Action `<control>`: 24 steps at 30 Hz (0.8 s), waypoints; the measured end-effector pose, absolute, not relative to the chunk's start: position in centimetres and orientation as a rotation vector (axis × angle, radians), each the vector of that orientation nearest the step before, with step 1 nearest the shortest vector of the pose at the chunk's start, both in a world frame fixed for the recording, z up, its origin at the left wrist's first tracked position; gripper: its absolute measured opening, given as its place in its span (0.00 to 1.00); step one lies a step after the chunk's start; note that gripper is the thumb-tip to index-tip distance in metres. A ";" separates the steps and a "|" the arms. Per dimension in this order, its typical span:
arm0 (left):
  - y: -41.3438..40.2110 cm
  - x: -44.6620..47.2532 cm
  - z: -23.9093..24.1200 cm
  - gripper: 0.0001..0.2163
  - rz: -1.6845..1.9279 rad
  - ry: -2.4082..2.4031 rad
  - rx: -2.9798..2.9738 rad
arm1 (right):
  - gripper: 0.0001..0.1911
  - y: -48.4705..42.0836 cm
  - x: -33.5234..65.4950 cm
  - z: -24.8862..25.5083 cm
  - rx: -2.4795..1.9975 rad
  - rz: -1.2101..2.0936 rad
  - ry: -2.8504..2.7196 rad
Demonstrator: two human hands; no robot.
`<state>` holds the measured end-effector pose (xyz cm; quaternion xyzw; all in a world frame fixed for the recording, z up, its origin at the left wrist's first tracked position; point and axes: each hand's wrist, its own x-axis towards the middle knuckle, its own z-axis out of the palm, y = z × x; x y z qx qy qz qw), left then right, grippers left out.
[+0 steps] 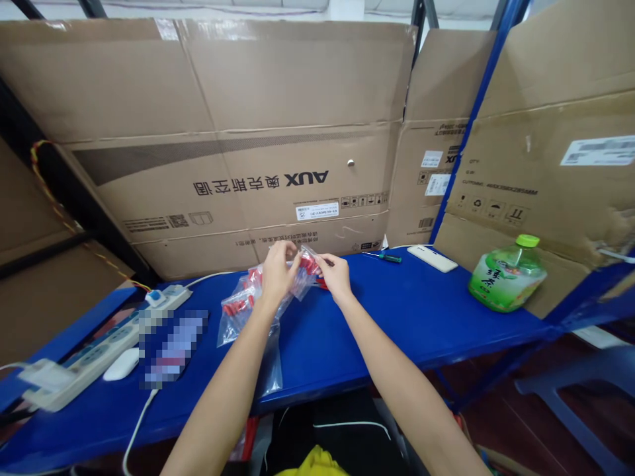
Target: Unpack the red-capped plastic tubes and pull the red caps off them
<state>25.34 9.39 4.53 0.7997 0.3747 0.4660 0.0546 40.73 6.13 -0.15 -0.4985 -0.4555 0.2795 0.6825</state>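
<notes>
**Blue bench (377, 337) against cardboard panels (297, 79): small clear bag (300, 287) in work, already loaded, seal state unknown**

Far left: white power strip (106, 348) with plugs in it. Rounded white device (122, 364) just beside it, then a phone (176, 347), screen pixelated, cable at its near end.

Next, pile of clear plastic bags (228, 332), partly behind the left forearm. Red pieces (238, 306) show inside, so some of that stock looks loaded. Plain plastic stretches toward the bench's front edge; can't tell if it's a separate bag.

Center: left hand (278, 270) at the small bag's left edge, fingers curled, thumb at the plastic. Can't tell if it actually grips. The small bag sits between both hands, just above the bench, red parts inside. Right hand (336, 274) pinches its right edge, thumb against fingers.

Status, my read: contents are in; handling of this one isn't finished, since it's not laid down. Mouth too small to judge, open or closed. Total count unclear, bags overlap.

Right of the hands: green-handled screwdriver (390, 258) and white phone-like slab (431, 258) near the back, then green-labelled drink bottle (506, 277), capped. None of these touched.
</notes>
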 end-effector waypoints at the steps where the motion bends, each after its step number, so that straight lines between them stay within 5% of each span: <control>1: 8.9 25.5 4.5 0.11 1.355 1.172 2.473 | 0.19 6.2 40.5 -0.2 -1.074 0.678 -0.954; 13: 8.0 26.0 4.0 0.16 1.087 1.273 2.395 | 0.19 6.0 39.3 -0.4 -0.928 0.902 -0.974; 24: 9.6 25.6 3.3 0.11 1.078 1.081 2.318 | 0.22 6.3 39.9 -0.8 -0.894 1.073 -1.010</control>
